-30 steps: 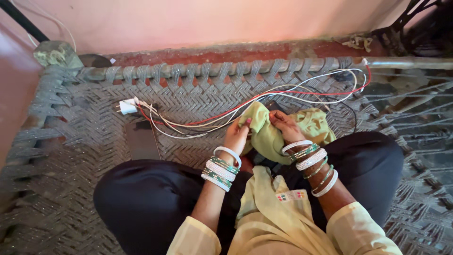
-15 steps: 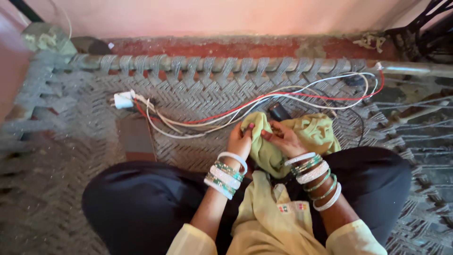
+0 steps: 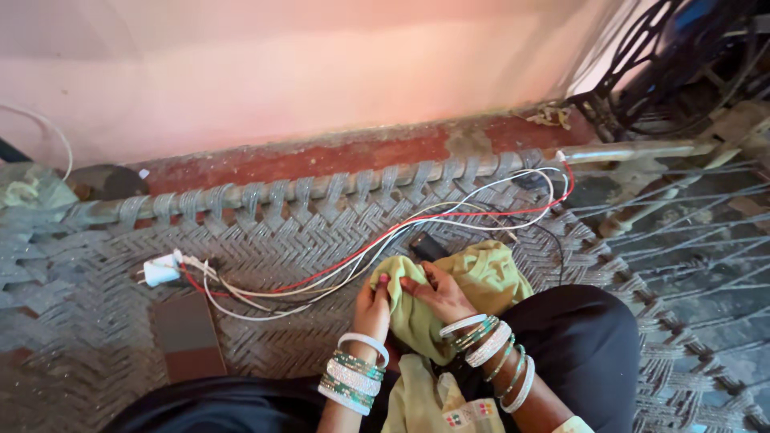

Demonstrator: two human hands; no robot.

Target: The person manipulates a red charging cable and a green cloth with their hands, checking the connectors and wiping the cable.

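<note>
I sit cross-legged on a woven cot (image 3: 96, 321). A yellow-green cloth (image 3: 481, 281) lies over my lap and knee. My left hand (image 3: 374, 303) pinches the cloth's left edge, with bangles at the wrist. My right hand (image 3: 437, 293) grips the cloth beside it, fingers pressed into the fabric, also with several bangles. The two hands almost touch.
A white charger plug (image 3: 160, 269) lies at the left with white and red cables (image 3: 417, 228) running right across the cot. A small dark object (image 3: 425, 245) sits just beyond the cloth. The cot's frame rail (image 3: 321, 188) and a red floor strip lie ahead; dark metal framework stands at right.
The view has shifted and tilted up toward the wall. Both hands stay on the cloth, working its edge closer together.
</note>
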